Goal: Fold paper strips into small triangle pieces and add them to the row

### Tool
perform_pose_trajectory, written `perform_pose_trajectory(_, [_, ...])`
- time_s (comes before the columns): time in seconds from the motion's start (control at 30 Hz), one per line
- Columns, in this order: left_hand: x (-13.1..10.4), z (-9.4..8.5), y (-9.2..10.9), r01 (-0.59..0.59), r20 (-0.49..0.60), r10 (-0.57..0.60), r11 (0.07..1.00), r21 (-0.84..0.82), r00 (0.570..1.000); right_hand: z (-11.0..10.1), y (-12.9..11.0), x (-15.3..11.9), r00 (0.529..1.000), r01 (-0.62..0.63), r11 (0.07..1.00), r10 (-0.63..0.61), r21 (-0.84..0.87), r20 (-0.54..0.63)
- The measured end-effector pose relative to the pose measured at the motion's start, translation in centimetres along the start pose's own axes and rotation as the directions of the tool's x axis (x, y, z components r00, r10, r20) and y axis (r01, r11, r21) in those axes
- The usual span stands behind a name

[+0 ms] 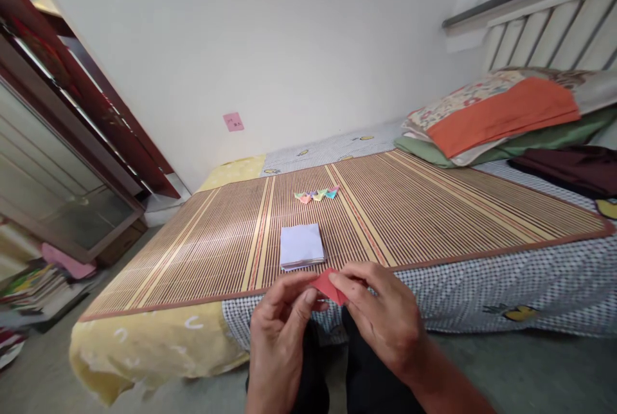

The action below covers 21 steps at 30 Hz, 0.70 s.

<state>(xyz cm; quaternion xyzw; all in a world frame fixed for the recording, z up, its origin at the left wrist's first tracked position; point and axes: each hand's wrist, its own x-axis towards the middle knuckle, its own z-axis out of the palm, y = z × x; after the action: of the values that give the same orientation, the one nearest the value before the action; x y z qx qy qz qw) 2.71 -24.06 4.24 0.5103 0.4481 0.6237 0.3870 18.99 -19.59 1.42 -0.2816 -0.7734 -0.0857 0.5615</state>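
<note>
L hand (282,324) & R hand (383,314) pinching red paper (326,284), lower ctr, white paper stack (301,245) just above, pink note (234,121) upper L of ctr, writing illegible.

You had a bed (438,292) before you, dressed in a checked sheet (554,279) and, toward nine o'clock, a yellow sheet (159,343). A striped mat (424,208) covered most of its top — bearing a paper stack (302,245) and small folded pieces (319,195) beyond, both near twelve. Pillows (506,112) were piled at one — dark cloth (569,166) lay at two.
</note>
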Motion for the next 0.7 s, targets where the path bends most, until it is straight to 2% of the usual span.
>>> perform_pose_trajectory(0.2, [0.4,-0.4,0.1,-0.045,0.087,0.041,0.998,0.037,0.995,-0.4,-0.3,-0.4,1.0,-0.003,0.997,0.001,0.074,0.022])
perform_pose_trajectory(0.33, [0.6,-0.6,-0.2,-0.112,0.034,0.11,0.993,0.041,0.993,-0.4,-0.9,-0.1,0.989,-0.13,0.96,0.143,0.246,-0.035])
perform_pose_trajectory(0.43, [0.8,-0.6,-0.2,-0.152,-0.009,0.152,0.988,0.018,0.988,-0.3,-1.2,0.3,0.939,-0.296,0.867,0.34,0.4,-0.044])
perform_pose_trajectory(0.5, [0.9,-0.7,-0.1,-0.159,-0.017,0.159,0.987,0.013,0.987,-0.3,-1.2,0.4,0.895,-0.396,0.774,0.445,0.495,0.021])
perform_pose_trajectory(0.6, [1.0,-0.8,-0.2,-0.164,-0.026,0.165,0.986,0.027,0.986,-0.5,-1.1,0.6,0.853,-0.475,0.647,0.505,0.597,0.132])
perform_pose_trajectory(0.7, [0.9,-0.9,-0.2,-0.165,-0.035,0.167,0.985,0.039,0.985,-0.7,-1.1,0.9,0.848,-0.486,0.616,0.505,0.62,0.162])
